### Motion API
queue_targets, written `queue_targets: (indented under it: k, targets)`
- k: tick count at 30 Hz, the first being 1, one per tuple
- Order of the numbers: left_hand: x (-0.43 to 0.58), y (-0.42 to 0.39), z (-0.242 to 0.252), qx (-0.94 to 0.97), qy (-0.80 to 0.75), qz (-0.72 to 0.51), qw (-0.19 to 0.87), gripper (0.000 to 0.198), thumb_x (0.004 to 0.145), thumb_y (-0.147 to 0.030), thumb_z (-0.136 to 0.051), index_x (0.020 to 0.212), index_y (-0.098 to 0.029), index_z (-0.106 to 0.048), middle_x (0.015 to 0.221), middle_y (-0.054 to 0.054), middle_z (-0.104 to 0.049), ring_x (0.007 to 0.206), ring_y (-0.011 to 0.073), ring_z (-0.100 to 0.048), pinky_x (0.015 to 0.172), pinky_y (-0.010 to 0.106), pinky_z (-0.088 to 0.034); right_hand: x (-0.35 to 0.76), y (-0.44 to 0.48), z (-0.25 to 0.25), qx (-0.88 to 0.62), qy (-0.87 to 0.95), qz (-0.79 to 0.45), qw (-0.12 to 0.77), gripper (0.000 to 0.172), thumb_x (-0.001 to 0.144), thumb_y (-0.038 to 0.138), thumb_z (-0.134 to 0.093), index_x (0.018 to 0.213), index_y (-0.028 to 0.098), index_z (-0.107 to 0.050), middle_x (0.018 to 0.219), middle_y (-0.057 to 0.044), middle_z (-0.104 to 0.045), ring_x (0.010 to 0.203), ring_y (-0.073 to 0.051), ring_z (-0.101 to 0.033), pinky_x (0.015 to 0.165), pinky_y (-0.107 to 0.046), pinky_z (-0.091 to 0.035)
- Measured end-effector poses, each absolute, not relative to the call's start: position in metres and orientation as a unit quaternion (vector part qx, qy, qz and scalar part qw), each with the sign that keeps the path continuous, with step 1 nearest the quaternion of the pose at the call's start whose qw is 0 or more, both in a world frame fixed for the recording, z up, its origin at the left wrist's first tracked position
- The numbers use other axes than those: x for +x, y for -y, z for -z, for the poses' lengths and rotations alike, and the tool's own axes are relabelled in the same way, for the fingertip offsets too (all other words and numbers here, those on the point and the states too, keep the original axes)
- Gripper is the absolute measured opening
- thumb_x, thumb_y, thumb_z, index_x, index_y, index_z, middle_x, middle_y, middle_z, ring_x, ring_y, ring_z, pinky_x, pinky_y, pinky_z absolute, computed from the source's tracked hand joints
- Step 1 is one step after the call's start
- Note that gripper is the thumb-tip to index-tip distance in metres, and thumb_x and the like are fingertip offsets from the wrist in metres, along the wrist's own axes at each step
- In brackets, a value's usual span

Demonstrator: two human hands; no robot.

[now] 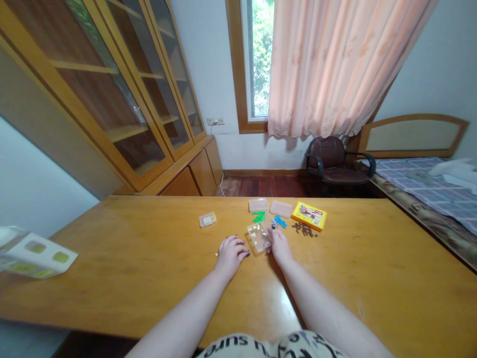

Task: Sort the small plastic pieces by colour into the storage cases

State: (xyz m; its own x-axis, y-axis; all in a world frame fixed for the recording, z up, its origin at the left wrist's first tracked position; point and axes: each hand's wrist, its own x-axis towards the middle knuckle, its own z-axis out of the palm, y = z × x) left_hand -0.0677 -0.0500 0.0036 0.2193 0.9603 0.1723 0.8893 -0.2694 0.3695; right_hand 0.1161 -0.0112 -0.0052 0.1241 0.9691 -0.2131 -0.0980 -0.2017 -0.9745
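My right hand (280, 247) grips the right side of a clear plastic box (260, 240), which sits tilted just above or on the table; I cannot tell which. Small yellow pieces are scattered inside it. To the left of the box, my left hand (231, 252) rests on the table with its fingers apart. One tiny yellow piece (216, 254) lies by that hand's outer edge. Beyond the box are piles of small green pieces (258, 217) and blue pieces (280, 222). Brown pieces (304, 229) spread out to the right.
A yellow box (309, 216) lies at the table's far edge beside a clear lid (281, 209) and another clear container (258, 205). A smaller clear container (207, 220) stands left of them. The wooden table (149, 268) carries a white carton (37, 252) at far left.
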Motion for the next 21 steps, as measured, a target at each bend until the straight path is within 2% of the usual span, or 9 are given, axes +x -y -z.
queue_targets:
  k: [5, 9, 12, 15, 17, 21]
  targets:
    - [-0.069, 0.048, -0.004, 0.772, -0.597, -0.204, 0.082, 0.008, 0.080, -0.027, -0.064, 0.076, -0.027, -0.071, 0.097, 0.001, -0.069, 0.113, 0.0224, -0.049, 0.100, 0.042, -0.037, 0.117, 0.011, 0.006, -0.552, 0.393, -0.539, 0.500, 0.043, 0.081, 0.048, -0.044, 0.097, 0.012, -0.061, 0.044, 0.005, -0.051, 0.031, -0.012, -0.042, 0.031, -0.023, -0.034]
    - [-0.069, 0.047, -0.013, 0.736, -0.605, -0.301, 0.041, 0.015, 0.085, -0.026, -0.056, 0.081, -0.025, -0.071, 0.098, 0.003, -0.066, 0.110, 0.0214, -0.050, 0.100, 0.042, -0.038, 0.116, 0.011, 0.007, -0.552, 0.399, -0.532, 0.503, 0.044, 0.081, 0.051, -0.045, 0.091, 0.013, -0.063, 0.049, 0.001, -0.056, 0.036, -0.013, -0.046, 0.035, -0.024, -0.036]
    - [-0.062, 0.039, -0.027, 0.717, -0.598, -0.358, 0.029, 0.017, 0.085, -0.028, -0.055, 0.082, -0.025, -0.071, 0.097, 0.003, -0.066, 0.110, 0.0216, -0.050, 0.101, 0.043, -0.038, 0.113, 0.012, 0.008, -0.525, 0.422, -0.522, 0.523, 0.045, 0.077, 0.054, -0.051, 0.088, 0.014, -0.066, 0.068, -0.006, -0.068, 0.059, -0.019, -0.061, 0.050, -0.026, -0.046]
    - [-0.054, 0.029, -0.037, 0.755, -0.562, -0.331, 0.062, 0.018, 0.085, -0.026, -0.055, 0.095, -0.027, -0.070, 0.105, 0.002, -0.065, 0.110, 0.0204, -0.050, 0.101, 0.040, -0.038, 0.111, 0.014, 0.008, -0.475, 0.444, -0.519, 0.555, 0.044, 0.075, 0.053, -0.055, 0.092, 0.014, -0.067, 0.092, -0.009, -0.071, 0.085, -0.022, -0.064, 0.071, -0.029, -0.050]
    - [-0.059, 0.026, -0.040, 0.770, -0.553, -0.306, 0.092, 0.025, 0.085, -0.024, -0.053, 0.107, -0.026, -0.065, 0.111, 0.003, -0.064, 0.109, 0.0192, -0.052, 0.100, 0.038, -0.039, 0.112, 0.015, 0.007, -0.478, 0.442, -0.518, 0.554, 0.044, 0.076, 0.052, -0.053, 0.093, 0.014, -0.067, 0.092, -0.009, -0.071, 0.080, -0.020, -0.064, 0.068, -0.028, -0.050]
    - [-0.099, 0.039, -0.031, 0.753, -0.598, -0.244, 0.123, 0.027, 0.087, -0.024, -0.048, 0.109, -0.022, -0.063, 0.110, 0.005, -0.066, 0.105, 0.0185, -0.057, 0.096, 0.034, -0.043, 0.114, 0.015, 0.006, -0.543, 0.429, -0.522, 0.497, 0.049, 0.079, 0.053, -0.048, 0.098, 0.012, -0.067, 0.061, -0.004, -0.065, 0.044, -0.015, -0.052, 0.040, -0.026, -0.039]
